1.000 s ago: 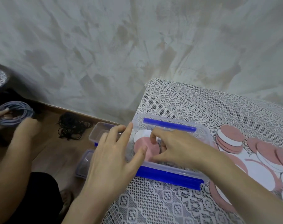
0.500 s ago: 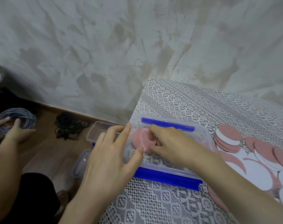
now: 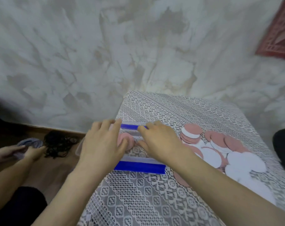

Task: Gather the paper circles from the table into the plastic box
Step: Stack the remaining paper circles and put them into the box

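The left hand [image 3: 104, 144] steadies the plastic box [image 3: 139, 160] with loose fingers; the right hand [image 3: 159, 142] has its grip released over pink paper circles [image 3: 123, 140] inside. Better to flatten them into a corner: a big pile [image 3: 233, 154] waits alongside on the surface [image 3: 154, 201].

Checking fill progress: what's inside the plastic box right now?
At least one pink paper circle shows at the left end of the plastic box; the lace tablecloth shows through its clear bottom. The left hand and right hand cover the rest, so the count is hidden.
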